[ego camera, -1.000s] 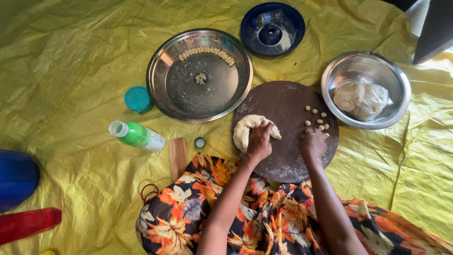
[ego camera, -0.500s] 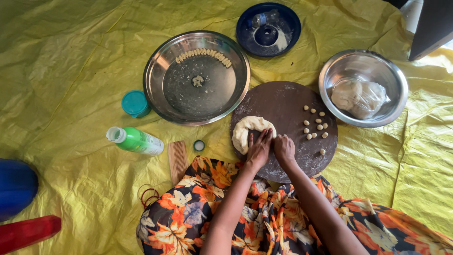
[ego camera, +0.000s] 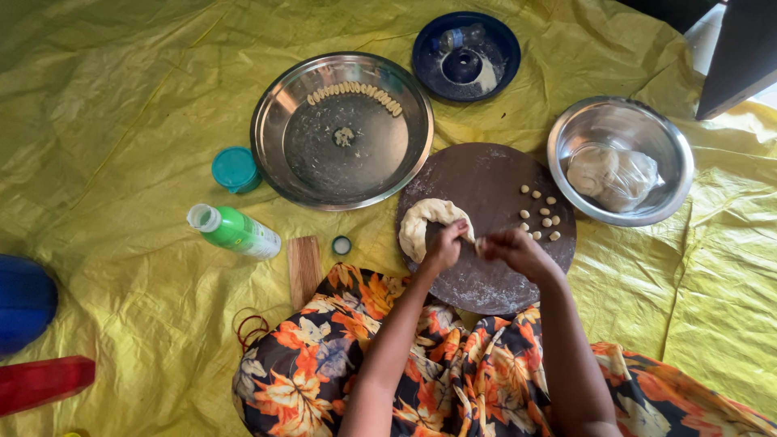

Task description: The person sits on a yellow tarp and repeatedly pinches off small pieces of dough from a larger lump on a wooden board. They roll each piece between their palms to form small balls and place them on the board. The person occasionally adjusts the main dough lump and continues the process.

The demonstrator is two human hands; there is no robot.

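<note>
Just beside the dough rope (ego camera: 425,222), both hands' fingers (ego camera: 463,232) pinch.

We see a home floor set up for cooking. A yellow plastic sheet (ego camera: 121,105) carries a round dough board (ego camera: 494,279) and steel bowls (ego camera: 571,174).

The scene is lit brightly and evenly by daylight. Glare is seen on the steel tray (ego camera: 279,162), and slight blur on the hands.

I see a crinkled yellow plastic sheet (ego camera: 121,97) covering the floor; beyond its top right corner, daylight falls beside a dark panel (ego camera: 740,53).
</note>
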